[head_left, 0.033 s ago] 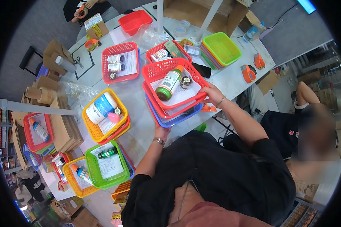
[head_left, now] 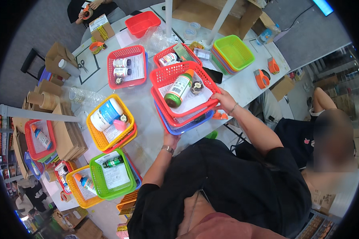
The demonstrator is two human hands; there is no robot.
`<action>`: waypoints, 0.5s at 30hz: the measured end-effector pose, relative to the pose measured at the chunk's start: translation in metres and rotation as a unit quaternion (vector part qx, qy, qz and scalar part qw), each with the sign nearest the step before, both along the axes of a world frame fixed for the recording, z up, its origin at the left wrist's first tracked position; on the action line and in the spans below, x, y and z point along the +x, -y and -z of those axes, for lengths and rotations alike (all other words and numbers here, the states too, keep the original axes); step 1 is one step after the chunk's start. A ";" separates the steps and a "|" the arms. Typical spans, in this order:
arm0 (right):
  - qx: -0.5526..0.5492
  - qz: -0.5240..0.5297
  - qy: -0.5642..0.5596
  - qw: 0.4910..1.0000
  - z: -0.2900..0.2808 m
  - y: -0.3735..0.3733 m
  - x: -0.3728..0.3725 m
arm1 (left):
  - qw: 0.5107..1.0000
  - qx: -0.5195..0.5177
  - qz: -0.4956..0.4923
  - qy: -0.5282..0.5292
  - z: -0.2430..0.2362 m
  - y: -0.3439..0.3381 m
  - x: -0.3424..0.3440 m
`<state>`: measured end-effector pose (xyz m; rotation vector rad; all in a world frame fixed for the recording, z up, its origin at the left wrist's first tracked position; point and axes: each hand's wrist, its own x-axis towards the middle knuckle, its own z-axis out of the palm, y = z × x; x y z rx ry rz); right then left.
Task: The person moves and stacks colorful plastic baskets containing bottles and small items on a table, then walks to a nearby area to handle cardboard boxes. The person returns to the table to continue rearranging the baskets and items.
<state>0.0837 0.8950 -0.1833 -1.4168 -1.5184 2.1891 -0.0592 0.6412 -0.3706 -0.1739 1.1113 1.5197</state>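
A red plastic basket sits on top of a stack between my hands. Below it are another red basket and a blue basket. A green bottle with an orange cap lies in the top basket on white paper, with a small dark round bottle beside it. My right hand grips the right rim of the red basket, thumb on top. At the lower left of the stack, my left hand holds it from beneath, its fingers largely hidden by the blue basket.
Around the table stand a red basket with white bottles, a yellow basket with a white-and-blue tub, and a green basket. Colourful nested baskets, a phone and tape dispensers lie beyond. A person is at right.
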 end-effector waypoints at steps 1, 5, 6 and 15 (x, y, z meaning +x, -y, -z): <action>0.011 0.007 -0.007 1.000 -0.002 0.000 0.001 | 1.000 0.001 0.000 0.006 0.000 -0.006 0.003; 0.047 0.024 -0.039 0.998 -0.012 0.000 0.007 | 0.996 0.021 -0.083 0.035 0.000 -0.028 0.021; 0.060 0.028 -0.054 0.996 -0.015 -0.007 0.006 | 0.993 0.048 -0.104 0.039 0.001 -0.039 0.023; 0.073 0.017 -0.072 0.995 -0.021 -0.051 0.007 | 0.985 0.124 -0.091 0.079 0.001 -0.089 0.026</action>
